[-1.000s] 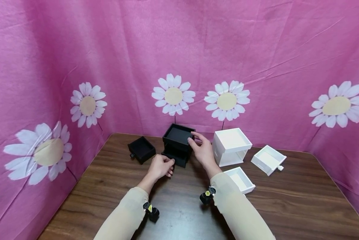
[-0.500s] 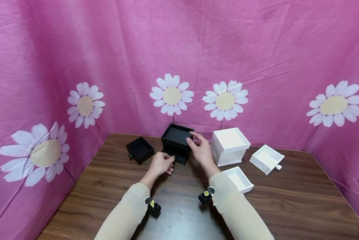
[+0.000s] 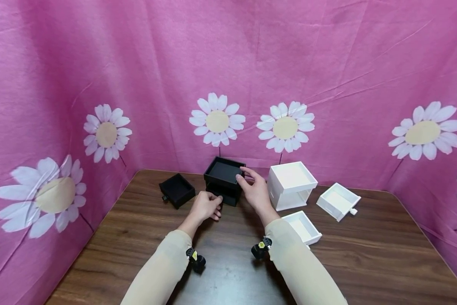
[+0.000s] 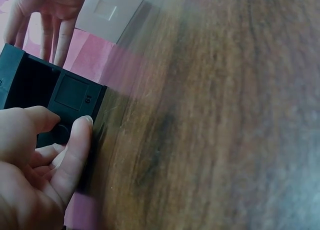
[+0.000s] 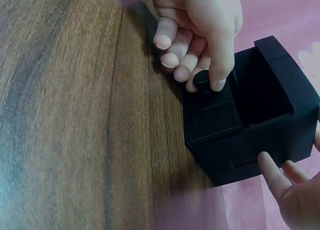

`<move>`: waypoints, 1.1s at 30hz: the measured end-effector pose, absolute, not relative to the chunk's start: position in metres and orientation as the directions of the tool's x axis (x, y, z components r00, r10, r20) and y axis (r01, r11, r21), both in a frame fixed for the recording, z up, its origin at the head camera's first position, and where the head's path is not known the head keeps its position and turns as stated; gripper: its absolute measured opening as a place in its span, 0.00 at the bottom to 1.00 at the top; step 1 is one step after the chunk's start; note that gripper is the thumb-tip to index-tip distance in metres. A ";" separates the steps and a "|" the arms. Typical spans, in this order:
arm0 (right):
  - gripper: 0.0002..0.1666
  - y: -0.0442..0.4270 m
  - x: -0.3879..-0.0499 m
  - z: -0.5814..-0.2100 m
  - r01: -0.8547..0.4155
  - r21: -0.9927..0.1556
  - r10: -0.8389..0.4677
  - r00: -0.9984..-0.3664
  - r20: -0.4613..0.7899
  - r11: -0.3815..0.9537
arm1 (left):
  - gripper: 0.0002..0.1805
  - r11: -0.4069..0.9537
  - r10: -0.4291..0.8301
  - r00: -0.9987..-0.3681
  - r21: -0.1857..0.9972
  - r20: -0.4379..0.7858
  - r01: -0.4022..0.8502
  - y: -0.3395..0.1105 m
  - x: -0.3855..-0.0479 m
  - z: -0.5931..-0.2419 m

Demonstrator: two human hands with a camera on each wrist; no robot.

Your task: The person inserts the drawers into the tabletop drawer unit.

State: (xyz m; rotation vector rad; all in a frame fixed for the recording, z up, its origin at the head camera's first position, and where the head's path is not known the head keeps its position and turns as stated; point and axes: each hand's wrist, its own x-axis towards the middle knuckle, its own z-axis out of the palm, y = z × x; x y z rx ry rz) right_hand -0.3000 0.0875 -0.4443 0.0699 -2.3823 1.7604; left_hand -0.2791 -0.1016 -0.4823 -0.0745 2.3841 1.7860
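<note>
Left hand (image 3: 207,206): pinches knob (image 5: 201,80) of lower drawer (image 5: 214,121), apparently seated | Right hand (image 3: 257,192): straight fingers touching black cabinet (image 3: 224,171), far centre | Outstanding: loose black drawer (image 3: 182,198), left; two white drawers (image 3: 308,238), outside white cabinet (image 3: 293,176), right

Pinched knob (image 5: 201,81) hidden, head cam; R sleeve (image 3: 306,267) cropped.

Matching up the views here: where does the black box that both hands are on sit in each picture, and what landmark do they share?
Head: the black box is just below centre, left of the white box.
Left wrist: at the left edge, about mid-height.
Right wrist: right of centre, reaching the right edge.
Shared landmark: the left hand at its front; both wrist views show it pinching the knob.
</note>
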 end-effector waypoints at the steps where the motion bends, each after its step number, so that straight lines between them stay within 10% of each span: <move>1: 0.26 0.087 -0.300 -0.444 -0.143 -0.944 0.068 -0.983 0.171 0.297 | 0.14 0.283 0.058 -0.985 0.949 -0.163 -0.140 -0.102 -0.279 -0.482; 33: 0.26 0.090 -0.302 -0.448 -0.146 -0.947 0.059 -0.984 0.170 0.287 | 0.14 0.474 0.133 -0.986 0.880 -0.101 -0.026 -0.162 -0.244 -0.473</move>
